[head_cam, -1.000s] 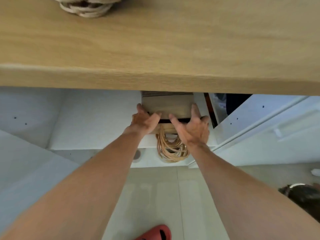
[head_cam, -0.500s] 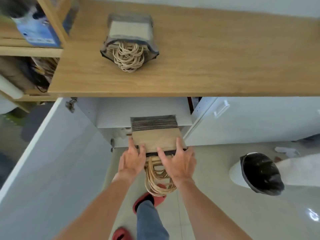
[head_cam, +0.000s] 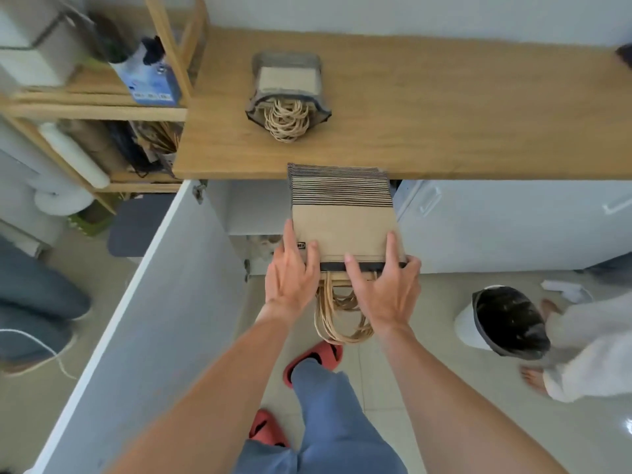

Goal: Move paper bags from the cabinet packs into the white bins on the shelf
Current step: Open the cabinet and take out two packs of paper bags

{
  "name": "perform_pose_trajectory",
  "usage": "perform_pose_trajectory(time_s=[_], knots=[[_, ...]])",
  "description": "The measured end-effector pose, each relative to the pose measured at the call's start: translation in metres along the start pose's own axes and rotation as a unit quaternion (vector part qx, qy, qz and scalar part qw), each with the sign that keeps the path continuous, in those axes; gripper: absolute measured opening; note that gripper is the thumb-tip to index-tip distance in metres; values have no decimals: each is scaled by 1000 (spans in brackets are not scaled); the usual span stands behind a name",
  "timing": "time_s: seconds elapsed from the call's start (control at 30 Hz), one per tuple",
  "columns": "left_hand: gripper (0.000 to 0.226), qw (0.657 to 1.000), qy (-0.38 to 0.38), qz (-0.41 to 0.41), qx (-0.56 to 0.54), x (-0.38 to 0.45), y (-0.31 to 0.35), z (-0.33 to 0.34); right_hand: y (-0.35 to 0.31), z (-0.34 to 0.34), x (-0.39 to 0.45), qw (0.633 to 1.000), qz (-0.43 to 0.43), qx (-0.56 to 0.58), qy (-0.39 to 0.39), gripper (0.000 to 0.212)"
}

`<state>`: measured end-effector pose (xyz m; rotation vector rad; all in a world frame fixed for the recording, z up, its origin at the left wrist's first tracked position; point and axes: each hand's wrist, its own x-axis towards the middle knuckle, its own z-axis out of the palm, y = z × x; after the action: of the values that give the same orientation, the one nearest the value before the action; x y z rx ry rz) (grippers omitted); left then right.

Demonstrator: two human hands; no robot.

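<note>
A thick stack of flat brown paper bags point(head_cam: 342, 213) is in front of the open cabinet, just below the wooden countertop point(head_cam: 444, 107). Their twine handles point(head_cam: 338, 313) hang down toward me. My left hand point(head_cam: 290, 271) grips the stack's near left corner. My right hand point(head_cam: 384, 285) grips its near right edge, fingers on top. A second pack of paper bags point(head_cam: 287, 94) in a plastic wrap lies on the countertop, handles spilling out. No white bin is clearly in view.
The open white cabinet door point(head_cam: 136, 319) stands at my left. A wooden shelf point(head_cam: 102, 111) with assorted items is at the upper left. A lined waste bin point(head_cam: 506, 323) and another person point(head_cam: 588, 347) are at the right. My red slippers point(head_cam: 314, 360) are on the tiled floor.
The stack of bags has come out of the cabinet and risen to the countertop's front edge, held by both hands. My view lifted, showing the countertop and shelf.
</note>
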<state>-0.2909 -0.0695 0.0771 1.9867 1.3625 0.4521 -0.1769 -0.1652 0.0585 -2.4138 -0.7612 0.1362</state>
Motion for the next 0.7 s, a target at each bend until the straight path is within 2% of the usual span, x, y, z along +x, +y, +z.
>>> perform_pose_trajectory(time_s=[0.07, 0.2, 0.33, 0.47, 0.7], knots=[[58, 1000, 8, 1, -6, 16, 15, -3, -7, -7, 21, 1000, -15, 7, 22, 90], [48, 998, -2, 61, 11, 69, 52, -4, -21, -11, 85, 998, -33, 16, 52, 89], [61, 998, 37, 35, -35, 146, 85, 14, -29, -8, 165, 998, -19, 10, 57, 88], [64, 999, 17, 30, -30, 222, 114, 39, -33, 4, 249, 998, -22, 10, 53, 88], [66, 999, -1, -32, -8, 324, 137, 85, -33, 35, 355, 1000, 5, 2, -1, 89]])
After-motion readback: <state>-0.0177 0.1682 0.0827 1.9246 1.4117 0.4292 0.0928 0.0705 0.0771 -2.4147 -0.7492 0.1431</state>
